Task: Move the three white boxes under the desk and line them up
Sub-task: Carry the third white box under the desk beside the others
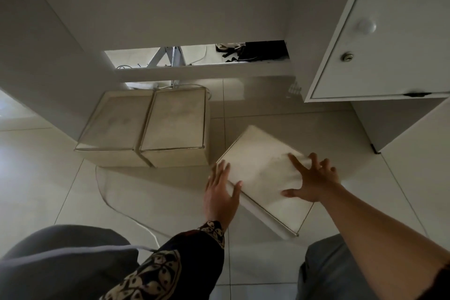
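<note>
Under the desk [170, 7], two white boxes [174, 124] sit touching. The third box [258, 168] lies askew nearby, with left hand [219, 192] and right hand [314, 182] pressing flat-fingered, gripping nothing. Next, I'd say: square it and slide it alongside.

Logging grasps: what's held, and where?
No grip on the skewed box: left hand presses its left side, thumb over the edge; right hand flat on top.

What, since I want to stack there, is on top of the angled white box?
Only the hands: right hand spread on the box lid, left hand at its left edge; what they cover is hidden.
</note>
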